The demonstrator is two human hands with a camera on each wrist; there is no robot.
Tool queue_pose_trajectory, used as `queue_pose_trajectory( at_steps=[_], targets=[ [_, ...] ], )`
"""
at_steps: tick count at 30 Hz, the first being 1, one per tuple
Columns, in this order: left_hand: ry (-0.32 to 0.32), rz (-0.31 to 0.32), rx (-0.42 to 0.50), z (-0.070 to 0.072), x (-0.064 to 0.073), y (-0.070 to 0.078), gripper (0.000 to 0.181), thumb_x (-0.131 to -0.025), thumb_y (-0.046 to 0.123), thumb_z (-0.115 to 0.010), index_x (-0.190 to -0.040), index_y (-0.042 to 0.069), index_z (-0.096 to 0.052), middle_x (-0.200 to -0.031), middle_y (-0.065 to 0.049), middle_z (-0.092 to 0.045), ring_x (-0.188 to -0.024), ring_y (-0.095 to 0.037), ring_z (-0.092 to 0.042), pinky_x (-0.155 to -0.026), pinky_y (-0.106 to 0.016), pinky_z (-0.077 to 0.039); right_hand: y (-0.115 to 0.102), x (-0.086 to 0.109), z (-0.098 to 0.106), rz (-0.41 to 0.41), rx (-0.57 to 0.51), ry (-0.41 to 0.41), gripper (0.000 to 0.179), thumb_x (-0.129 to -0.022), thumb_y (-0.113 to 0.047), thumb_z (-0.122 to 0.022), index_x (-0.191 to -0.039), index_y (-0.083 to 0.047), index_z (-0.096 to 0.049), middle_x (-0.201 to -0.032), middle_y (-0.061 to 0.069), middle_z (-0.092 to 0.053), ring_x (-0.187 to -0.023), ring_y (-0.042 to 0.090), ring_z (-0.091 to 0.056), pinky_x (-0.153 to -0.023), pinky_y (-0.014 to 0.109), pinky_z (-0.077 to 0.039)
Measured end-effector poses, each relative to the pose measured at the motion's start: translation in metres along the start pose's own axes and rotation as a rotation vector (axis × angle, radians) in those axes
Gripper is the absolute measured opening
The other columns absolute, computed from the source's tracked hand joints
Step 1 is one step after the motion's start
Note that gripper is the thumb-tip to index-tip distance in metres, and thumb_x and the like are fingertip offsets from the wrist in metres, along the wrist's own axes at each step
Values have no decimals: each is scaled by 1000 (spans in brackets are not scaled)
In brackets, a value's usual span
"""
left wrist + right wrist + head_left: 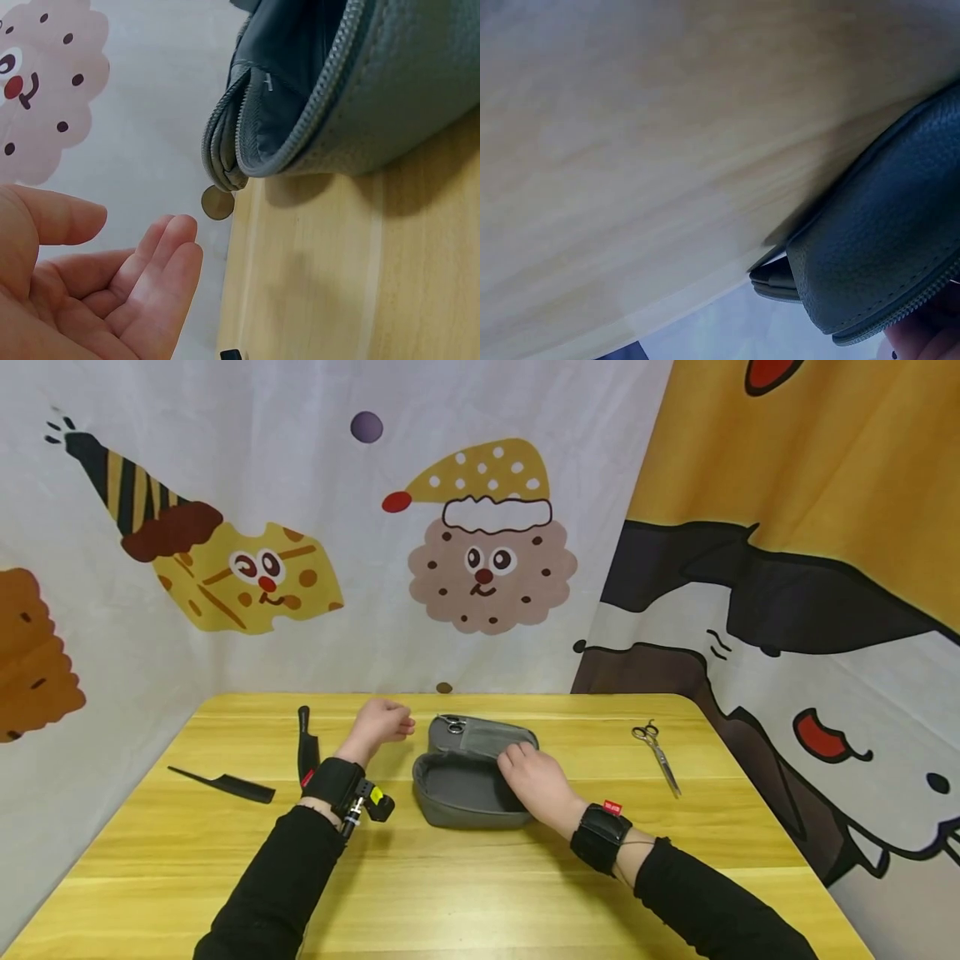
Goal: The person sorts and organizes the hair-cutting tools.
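Observation:
A grey zippered case [457,814] lies unzipped on the table, its lid folded back. Small scissors with silver finger rings [453,724] sit in the lid. My right hand [540,781] grips the case's right rim, its fingers reaching over the zipper edge; in the right wrist view only a bit of the fingers [922,335] shows behind the zipper. To the left of the case, my left hand [380,722] hovers apart from it. The left wrist view shows that hand [97,277] with relaxed, slightly bent fingers and nothing in them.
On the left of the wooden table [465,902] lie a black tail comb [240,788] and a black handled comb [307,747], partly behind the left wrist. Silver scissors [658,758] lie at the right. A cartoon-printed curtain [487,660] hangs behind the table.

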State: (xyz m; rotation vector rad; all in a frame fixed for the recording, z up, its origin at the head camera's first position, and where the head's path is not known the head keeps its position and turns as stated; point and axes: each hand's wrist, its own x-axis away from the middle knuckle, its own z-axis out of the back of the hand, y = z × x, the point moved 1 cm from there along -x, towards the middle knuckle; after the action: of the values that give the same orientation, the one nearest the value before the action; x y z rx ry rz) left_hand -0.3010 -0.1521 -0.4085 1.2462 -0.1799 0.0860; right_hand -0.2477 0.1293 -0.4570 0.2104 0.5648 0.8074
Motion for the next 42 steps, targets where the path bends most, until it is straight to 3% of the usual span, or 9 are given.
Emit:
queue_pose_trajectory(
  at_steps=[8, 16, 22, 29, 37, 42],
  targets=[
    [-13, 9, -6, 2, 3, -3, 44, -105, 13, -47, -137, -16, -46, -120, -31, -61, -105, -36, -65, -93, -42, -54, 2, -2, -1, -32, 51, -7, 28, -91, 4, -66, -119, 4, -62, -104, 18, -60, -95, 30, -58, -81, 34, -55],
    [-16, 5, -8, 4, 5, -7, 42, -105, 13, -48, -136, -16, -46, -114, -29, -63, -104, -37, -65, -95, -46, -53, 2, -2, -3, -61, 94, -58, 41, -97, -3, -62, -137, 3, -53, -123, 18, -59, -112, 30, -57, -98, 38, -49],
    [-28, 5, -3, 5, 5, -9, 43, -105, 13, -47, -137, -15, -46, -114, -27, -63, -106, -38, -63, -96, -46, -52, 3, -2, -2, -66, 79, -33, 49, -95, -16, -68, -137, 3, -53, -133, 19, -57, -122, 31, -55, -103, 41, -46],
    [-35, 5, -14, 6, 6, -10, 43, -106, 12, -46, -138, -16, -44, -118, -30, -61, -105, -37, -64, -95, -45, -53, 6, -3, 3, -83, 32, -91, 68, -87, -29, -78, -140, 5, -50, -140, 22, -52, -131, 33, -49, -110, 42, -39],
    [-74, -14, -50, 9, 11, -8, 46, -106, 15, -47, -141, -14, -41, -126, -32, -58, -111, -40, -61, -97, -46, -51, 14, -2, 12, -99, -66, -35, 66, -83, -23, -82, -135, 7, -54, -135, 23, -55, -127, 36, -52, -110, 43, -40],
    [-118, -63, -87, 8, 16, -6, 48, -106, 16, -48, -141, -15, -41, -129, -33, -55, -115, -42, -59, -98, -45, -50, 19, -1, 14, -111, -86, -15, 66, -82, -24, -82, -135, 6, -55, -133, 23, -57, -124, 36, -54, -109, 45, -40]
  ],
)
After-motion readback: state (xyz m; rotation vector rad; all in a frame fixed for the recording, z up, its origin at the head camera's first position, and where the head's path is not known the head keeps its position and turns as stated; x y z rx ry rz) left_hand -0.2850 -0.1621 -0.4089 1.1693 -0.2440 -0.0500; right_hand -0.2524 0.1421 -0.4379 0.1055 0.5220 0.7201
